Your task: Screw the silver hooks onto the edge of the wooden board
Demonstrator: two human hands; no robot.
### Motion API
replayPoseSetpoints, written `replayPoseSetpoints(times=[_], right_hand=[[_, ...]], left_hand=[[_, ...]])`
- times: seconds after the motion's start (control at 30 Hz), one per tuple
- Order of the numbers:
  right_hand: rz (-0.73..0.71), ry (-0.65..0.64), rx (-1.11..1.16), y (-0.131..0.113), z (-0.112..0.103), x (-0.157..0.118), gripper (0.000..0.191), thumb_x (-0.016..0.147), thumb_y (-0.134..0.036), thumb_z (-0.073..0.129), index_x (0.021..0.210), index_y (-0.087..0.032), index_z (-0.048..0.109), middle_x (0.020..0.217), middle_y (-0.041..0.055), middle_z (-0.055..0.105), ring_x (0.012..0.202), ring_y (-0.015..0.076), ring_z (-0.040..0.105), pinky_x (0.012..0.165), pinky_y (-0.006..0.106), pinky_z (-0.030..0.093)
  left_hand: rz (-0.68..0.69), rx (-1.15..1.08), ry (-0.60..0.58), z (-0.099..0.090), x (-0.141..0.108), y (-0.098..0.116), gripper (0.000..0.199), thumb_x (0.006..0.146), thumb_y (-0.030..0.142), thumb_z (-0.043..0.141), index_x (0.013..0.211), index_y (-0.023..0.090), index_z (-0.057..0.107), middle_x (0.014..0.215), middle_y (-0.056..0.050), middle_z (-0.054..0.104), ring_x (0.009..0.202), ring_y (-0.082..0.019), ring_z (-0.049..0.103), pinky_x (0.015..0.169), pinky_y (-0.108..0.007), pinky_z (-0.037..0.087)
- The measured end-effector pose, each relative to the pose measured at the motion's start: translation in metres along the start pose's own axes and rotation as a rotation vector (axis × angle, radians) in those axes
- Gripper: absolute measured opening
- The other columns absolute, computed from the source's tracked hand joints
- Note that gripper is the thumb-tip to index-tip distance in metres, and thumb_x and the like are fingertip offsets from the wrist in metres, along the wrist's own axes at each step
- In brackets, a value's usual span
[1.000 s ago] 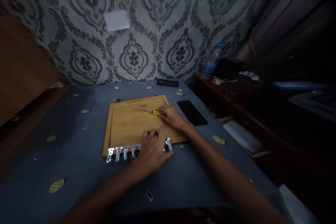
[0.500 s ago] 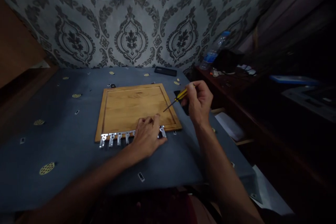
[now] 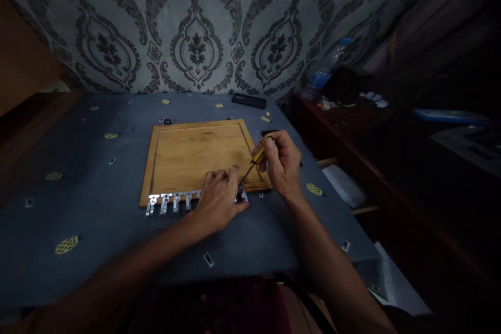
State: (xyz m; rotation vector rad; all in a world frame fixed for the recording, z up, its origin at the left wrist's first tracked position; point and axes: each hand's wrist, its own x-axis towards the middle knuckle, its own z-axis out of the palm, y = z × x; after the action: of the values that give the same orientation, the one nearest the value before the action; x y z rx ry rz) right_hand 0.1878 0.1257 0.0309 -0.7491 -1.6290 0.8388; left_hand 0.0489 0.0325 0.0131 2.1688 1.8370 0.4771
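Note:
A wooden board (image 3: 191,154) with a grooved border lies flat on the cloth-covered table. Along its near edge runs a metal hook rail (image 3: 176,202), its several hooks pointing toward me. My left hand (image 3: 218,195) grips the rail and board edge near the rail's right end, thumb on the near side and fingers bent over the board; it covers part of the rail. In my right hand (image 3: 282,163) is a screwdriver (image 3: 258,155) with a yellow and black handle. Its tilted shaft points down to the rail's right end, where the tip appears to touch.
Behind the board lie a black phone-like object (image 3: 249,100) and a small black item (image 3: 167,121). Another dark flat object (image 3: 269,132) is partly hidden behind my right hand. A plastic bottle (image 3: 321,78) stands on the dark red shelf to the right. Patterned wallpaper backs the table.
My right hand has come down and left with the screwdriver, bringing its tip from above the board to the rail's right end. My left hand stays on the rail. The view has tilted slightly.

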Motion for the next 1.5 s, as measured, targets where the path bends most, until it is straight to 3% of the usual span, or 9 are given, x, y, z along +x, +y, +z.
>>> replayPoseSetpoints(times=[0.4, 0.9, 1.13, 1.3, 1.5], right_hand=[[0.011, -0.049, -0.042, 0.004, 0.001, -0.001, 0.036, 0.096, -0.058, 0.053, 0.087, -0.024, 0.054, 0.069, -0.0035, 0.065, 0.041, 0.0077, 0.051, 0.04, 0.021, 0.04], [0.01, -0.082, -0.048, 0.003, -0.003, -0.001, 0.033, 0.095, -0.056, 0.056, 0.088, -0.024, 0.054, 0.059, -0.0071, 0.052, 0.042, 0.0083, 0.051, 0.04, 0.02, 0.04], [0.013, -0.192, -0.019, -0.007, -0.004, 0.002, 0.029, 0.088, -0.05, 0.067, 0.1, -0.024, 0.066, 0.07, -0.0041, 0.058, 0.045, 0.0078, 0.053, 0.041, 0.021, 0.044], [0.086, -0.261, 0.064, -0.015, -0.008, 0.006, 0.028, 0.083, -0.047, 0.074, 0.087, -0.02, 0.068, 0.069, -0.0035, 0.06, 0.046, 0.007, 0.053, 0.043, 0.02, 0.047], [0.147, -0.289, 0.183, -0.017, -0.008, 0.005, 0.037, 0.079, -0.051, 0.078, 0.079, -0.02, 0.058, 0.068, -0.0036, 0.063, 0.041, 0.0058, 0.05, 0.037, 0.019, 0.044]], left_hand=[[0.009, 0.005, -0.019, -0.001, 0.001, -0.001, 0.067, 0.081, 0.036, 0.077, 0.132, 0.017, 0.039, 0.114, -0.012, 0.07, 0.116, -0.034, 0.061, 0.098, -0.046, 0.04], [0.009, -0.003, -0.005, 0.0, 0.0, -0.001, 0.067, 0.081, 0.035, 0.077, 0.133, 0.015, 0.039, 0.112, -0.012, 0.07, 0.115, -0.033, 0.061, 0.098, -0.046, 0.04], [0.015, 0.001, 0.002, 0.001, 0.0, -0.002, 0.066, 0.083, 0.035, 0.075, 0.134, 0.016, 0.038, 0.111, -0.012, 0.069, 0.112, -0.034, 0.062, 0.097, -0.047, 0.04], [0.013, 0.004, 0.0, 0.0, 0.0, -0.002, 0.064, 0.082, 0.036, 0.076, 0.132, 0.017, 0.039, 0.111, -0.011, 0.069, 0.112, -0.034, 0.061, 0.097, -0.046, 0.041], [0.011, 0.038, -0.026, -0.001, 0.001, 0.0, 0.066, 0.082, 0.037, 0.077, 0.131, 0.015, 0.039, 0.109, -0.012, 0.07, 0.11, -0.033, 0.062, 0.095, -0.045, 0.041]])
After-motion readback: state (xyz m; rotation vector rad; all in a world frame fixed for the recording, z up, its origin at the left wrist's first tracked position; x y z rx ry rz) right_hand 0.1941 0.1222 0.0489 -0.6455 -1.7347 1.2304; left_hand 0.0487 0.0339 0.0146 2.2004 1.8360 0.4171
